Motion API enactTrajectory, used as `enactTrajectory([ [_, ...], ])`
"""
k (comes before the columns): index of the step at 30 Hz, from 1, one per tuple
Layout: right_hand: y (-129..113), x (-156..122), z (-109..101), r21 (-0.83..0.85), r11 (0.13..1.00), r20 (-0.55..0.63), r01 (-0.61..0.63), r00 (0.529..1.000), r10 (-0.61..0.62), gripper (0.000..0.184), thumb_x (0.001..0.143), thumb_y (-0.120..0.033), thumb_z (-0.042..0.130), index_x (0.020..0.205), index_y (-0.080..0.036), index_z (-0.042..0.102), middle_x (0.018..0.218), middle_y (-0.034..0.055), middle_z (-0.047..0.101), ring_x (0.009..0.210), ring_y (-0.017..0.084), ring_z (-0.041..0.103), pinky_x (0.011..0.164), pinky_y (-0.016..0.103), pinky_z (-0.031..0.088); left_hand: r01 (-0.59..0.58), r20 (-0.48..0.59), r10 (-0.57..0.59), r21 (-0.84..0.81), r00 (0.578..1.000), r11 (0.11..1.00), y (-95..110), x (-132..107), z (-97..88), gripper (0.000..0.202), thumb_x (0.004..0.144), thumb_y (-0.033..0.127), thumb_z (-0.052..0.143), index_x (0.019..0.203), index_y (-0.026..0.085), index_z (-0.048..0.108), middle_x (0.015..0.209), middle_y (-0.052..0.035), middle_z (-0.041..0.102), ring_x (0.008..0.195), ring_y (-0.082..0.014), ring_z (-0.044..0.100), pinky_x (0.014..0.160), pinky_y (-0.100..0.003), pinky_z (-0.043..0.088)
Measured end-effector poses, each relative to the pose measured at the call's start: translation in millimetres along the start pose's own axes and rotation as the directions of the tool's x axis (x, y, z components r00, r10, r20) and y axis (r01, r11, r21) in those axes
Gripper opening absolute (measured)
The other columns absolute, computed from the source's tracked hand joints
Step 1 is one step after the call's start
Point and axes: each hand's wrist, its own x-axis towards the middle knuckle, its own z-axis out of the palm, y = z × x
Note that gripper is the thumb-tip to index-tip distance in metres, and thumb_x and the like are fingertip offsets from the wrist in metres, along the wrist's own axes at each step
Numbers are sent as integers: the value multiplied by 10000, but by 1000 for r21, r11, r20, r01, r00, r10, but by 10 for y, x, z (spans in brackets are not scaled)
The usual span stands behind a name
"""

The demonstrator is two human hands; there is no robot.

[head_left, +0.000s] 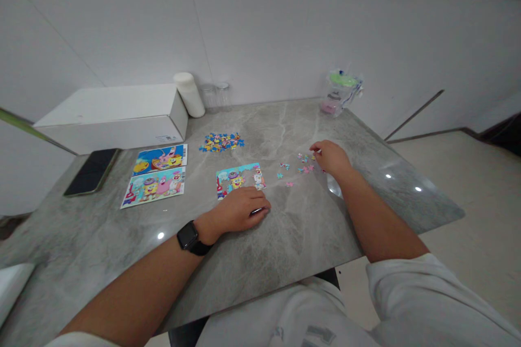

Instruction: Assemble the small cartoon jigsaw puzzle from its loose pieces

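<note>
A partly assembled cartoon jigsaw puzzle (236, 178) lies on the grey table, with gaps in its middle. Across its lower edge rests my left hand (243, 209), palm down, its fingers curled together. A small dark, shiny item (256, 211) shows at those fingers; I cannot tell what it is. Loose puzzle pieces (306, 169), mostly pink and light blue, are scattered to the right of the puzzle. My right hand (332, 158) is over the far right of these pieces, thumb and fingertips pinched together. Whatever is between them is too small to make out.
A pile of puzzle pieces (222, 142) lies farther back. Two picture cards (157, 187), a phone (91, 172) and a white box (114, 116) are at left. A white bottle (189, 95), clear glasses (215, 96) and a bagged green-lidded cup (340, 92) stand near the wall.
</note>
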Motion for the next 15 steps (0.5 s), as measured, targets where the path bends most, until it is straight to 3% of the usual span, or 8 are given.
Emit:
enactTrajectory([
  [5, 57, -1, -5, -64, 997, 52, -31, 998, 34, 317, 944, -156, 602, 1195, -208, 788, 1207, 133, 749, 1132, 276, 671, 972, 372, 489, -4, 4, 4, 3, 1000, 1000, 2, 0, 0, 251, 1080, 283, 495, 1103, 213, 735, 1011, -68, 741, 971, -204, 681, 920, -337, 503],
  [8, 39, 17, 26, -55, 998, 74, 22, 997, -18, 350, 952, -159, 594, 1244, -209, 781, 1233, 134, 743, 1151, 271, 665, 1000, 364, 481, -3, 4, 3, 8, 1000, 1000, -3, -2, 6, 248, 1078, 286, 501, 1099, 212, 737, 1011, -67, 741, 971, -207, 680, 910, -339, 503],
  [12, -110, 28, 107, -43, 991, 94, 130, 988, -126, 383, 1011, -220, 543, 1329, -232, 757, 1270, 142, 727, 1159, 272, 655, 1011, 369, 477, -2, 6, 2, 7, 1000, 1000, -5, 3, 6, 237, 1073, 278, 509, 1092, 212, 736, 1005, -68, 740, 966, -205, 680, 908, -339, 504],
  [15, -235, 15, 159, -61, 990, 80, 126, 989, -121, 365, 1037, -305, 537, 1313, -234, 764, 1264, 158, 719, 1140, 291, 650, 976, 387, 481, -5, 11, 5, 4, 1000, 1000, -2, 10, -2, 230, 1068, 270, 515, 1088, 211, 737, 1002, -69, 741, 957, -203, 681, 901, -337, 505],
])
